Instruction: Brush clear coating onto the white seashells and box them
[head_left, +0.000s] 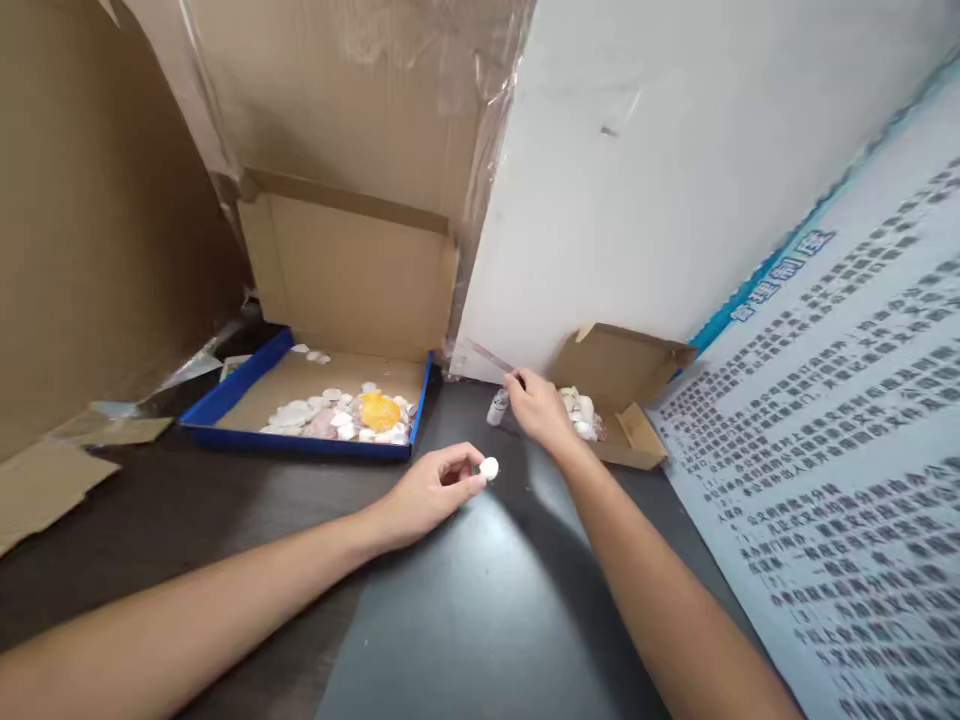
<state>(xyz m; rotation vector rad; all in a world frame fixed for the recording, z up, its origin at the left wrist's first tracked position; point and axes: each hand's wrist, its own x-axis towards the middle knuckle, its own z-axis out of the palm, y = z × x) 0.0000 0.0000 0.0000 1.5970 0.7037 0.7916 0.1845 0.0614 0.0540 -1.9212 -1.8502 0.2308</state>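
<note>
- My left hand pinches a white disc at its edge, probably so its face stays uncovered.
- My right hand has its fingertips drawn close beside a small bottle on the table; I can't tell whether they grip the thin stick there.
- Beyond my left hand, the blue box has its lid up, likely for easy reach to its pale pieces and 1 orange piece.
- My right hand and forearm partly block the smaller box.
</note>
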